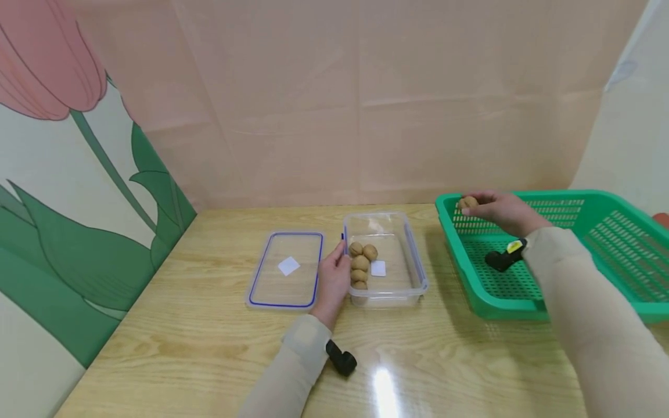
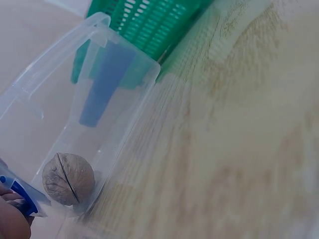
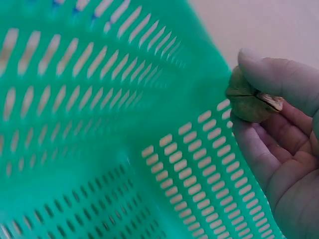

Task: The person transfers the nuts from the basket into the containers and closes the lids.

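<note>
Between the thumb and fingers of my right hand [image 1: 504, 212] is a walnut [image 1: 467, 202], held over the far left corner of the green basket [image 1: 473, 284]. The right wrist view shows this walnut [image 3: 251, 97] with a dark seam and a rough, pale patch at one end. My left hand [image 1: 334, 273] grips the left side of a clear plastic box [image 1: 397, 295]. Several walnuts [image 1: 359, 263] lie in a row along the box's left wall, beside a white square [image 1: 378, 268]. One walnut [image 2: 68, 179] shows through the box wall in the left wrist view.
Left of the box, a clear lid [image 1: 272, 284] with a blue seal and a white square lies flat on the wooden table [image 1: 209, 342]. A pinkish sheet [image 1: 292, 116] hangs behind the table. Black wrist cameras [image 1: 342, 359] stick out from both sleeves.
</note>
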{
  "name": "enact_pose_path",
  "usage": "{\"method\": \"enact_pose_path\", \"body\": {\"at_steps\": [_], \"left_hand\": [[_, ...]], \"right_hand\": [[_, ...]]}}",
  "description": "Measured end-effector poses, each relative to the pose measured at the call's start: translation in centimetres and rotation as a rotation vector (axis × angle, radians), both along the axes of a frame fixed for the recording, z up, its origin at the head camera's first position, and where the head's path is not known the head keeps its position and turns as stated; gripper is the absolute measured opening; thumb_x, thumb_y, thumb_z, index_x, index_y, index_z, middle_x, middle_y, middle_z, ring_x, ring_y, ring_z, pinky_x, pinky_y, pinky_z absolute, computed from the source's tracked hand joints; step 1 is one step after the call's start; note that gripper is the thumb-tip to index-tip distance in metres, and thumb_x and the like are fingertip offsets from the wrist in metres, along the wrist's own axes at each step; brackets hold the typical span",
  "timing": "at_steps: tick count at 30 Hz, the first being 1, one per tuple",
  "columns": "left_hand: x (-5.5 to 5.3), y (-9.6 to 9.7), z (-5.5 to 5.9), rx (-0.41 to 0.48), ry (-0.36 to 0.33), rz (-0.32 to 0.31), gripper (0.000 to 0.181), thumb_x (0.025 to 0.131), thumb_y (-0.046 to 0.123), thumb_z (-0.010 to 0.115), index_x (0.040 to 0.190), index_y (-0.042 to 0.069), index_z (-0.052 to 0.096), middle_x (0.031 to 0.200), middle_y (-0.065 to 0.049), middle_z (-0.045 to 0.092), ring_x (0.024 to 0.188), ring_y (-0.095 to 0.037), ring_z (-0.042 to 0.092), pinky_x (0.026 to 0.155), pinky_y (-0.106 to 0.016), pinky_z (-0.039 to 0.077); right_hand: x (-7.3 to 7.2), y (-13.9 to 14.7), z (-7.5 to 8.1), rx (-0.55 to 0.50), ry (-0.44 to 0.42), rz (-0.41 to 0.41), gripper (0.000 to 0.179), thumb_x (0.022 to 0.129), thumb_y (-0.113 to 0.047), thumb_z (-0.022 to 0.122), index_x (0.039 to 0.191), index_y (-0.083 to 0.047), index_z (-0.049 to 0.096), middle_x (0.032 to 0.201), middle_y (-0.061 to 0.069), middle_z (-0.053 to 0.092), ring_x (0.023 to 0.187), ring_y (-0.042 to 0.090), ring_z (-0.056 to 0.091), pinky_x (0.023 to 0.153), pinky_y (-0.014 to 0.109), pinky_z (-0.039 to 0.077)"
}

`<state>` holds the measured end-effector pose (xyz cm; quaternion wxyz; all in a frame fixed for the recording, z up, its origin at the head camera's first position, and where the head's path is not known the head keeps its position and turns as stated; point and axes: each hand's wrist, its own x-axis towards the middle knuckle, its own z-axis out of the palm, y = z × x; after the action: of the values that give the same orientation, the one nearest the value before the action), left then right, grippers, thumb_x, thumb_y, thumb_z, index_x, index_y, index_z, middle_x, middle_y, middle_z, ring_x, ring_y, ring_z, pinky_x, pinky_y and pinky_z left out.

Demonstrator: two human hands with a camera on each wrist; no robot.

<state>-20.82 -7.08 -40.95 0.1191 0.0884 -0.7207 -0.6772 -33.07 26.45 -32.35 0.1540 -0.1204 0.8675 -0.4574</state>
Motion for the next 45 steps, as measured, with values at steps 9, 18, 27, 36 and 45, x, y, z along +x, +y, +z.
{"method": "enact_pose_path", "body": {"at_steps": [9, 18, 27, 36, 45], "left_hand": [[-0.3, -0.1, 0.0, -0.029, 0.033, 0.009, 0.043, 0.090, 0.006, 0.047, 0.133, 0.007, 0.048, 0.138, -0.007, 0.047, 0.128, -0.021, 0.042, 0.102, -0.031, 0.041], [-0.2, -0.1, -0.1, -0.030, 0.021, 0.009, 0.043, 0.089, 0.006, 0.047, 0.132, 0.011, 0.050, 0.138, -0.008, 0.047, 0.127, -0.020, 0.043, 0.101, -0.030, 0.042], [-0.2, -0.1, 0.0, -0.014, 0.007, 0.001, 0.044, 0.090, 0.006, 0.047, 0.133, 0.011, 0.049, 0.139, -0.008, 0.046, 0.126, -0.019, 0.045, 0.099, -0.028, 0.044], [-0.3, -0.1, -0.2, -0.037, 0.030, 0.011, 0.043, 0.089, 0.005, 0.047, 0.131, 0.010, 0.051, 0.136, -0.010, 0.049, 0.122, -0.020, 0.049, 0.097, -0.028, 0.046], [-0.1, -0.2, 0.0, -0.046, 0.068, 0.012, 0.043, 0.088, 0.003, 0.046, 0.130, 0.005, 0.052, 0.134, -0.012, 0.050, 0.122, -0.021, 0.049, 0.098, -0.029, 0.044]], "right_hand": [[0.3, -1.9, 1.2, -0.363, -0.013, -0.043, 0.043, 0.090, -0.019, 0.060, 0.130, -0.020, 0.046, 0.113, -0.011, 0.051, 0.103, 0.000, 0.051, 0.099, 0.023, 0.039], [1.0, -4.7, 2.2, -0.480, -0.034, -0.032, 0.040, 0.089, -0.013, 0.061, 0.126, -0.016, 0.047, 0.116, -0.006, 0.050, 0.102, 0.001, 0.052, 0.103, 0.025, 0.037], [2.0, -7.3, 2.7, -0.704, -0.071, 0.043, 0.028, 0.087, 0.002, 0.058, 0.099, -0.023, 0.067, 0.101, -0.006, 0.059, 0.090, 0.005, 0.058, 0.082, 0.015, 0.048], [3.1, -10.5, 2.5, -0.604, -0.078, 0.086, 0.026, 0.087, -0.003, 0.060, 0.096, -0.027, 0.067, 0.100, -0.009, 0.061, 0.096, 0.005, 0.055, 0.087, 0.017, 0.046], [4.1, -14.0, 1.8, -0.391, -0.064, 0.138, 0.042, 0.084, -0.009, 0.065, 0.125, -0.009, 0.053, 0.090, -0.006, 0.054, 0.086, 0.008, 0.052, 0.084, 0.020, 0.047]]}}
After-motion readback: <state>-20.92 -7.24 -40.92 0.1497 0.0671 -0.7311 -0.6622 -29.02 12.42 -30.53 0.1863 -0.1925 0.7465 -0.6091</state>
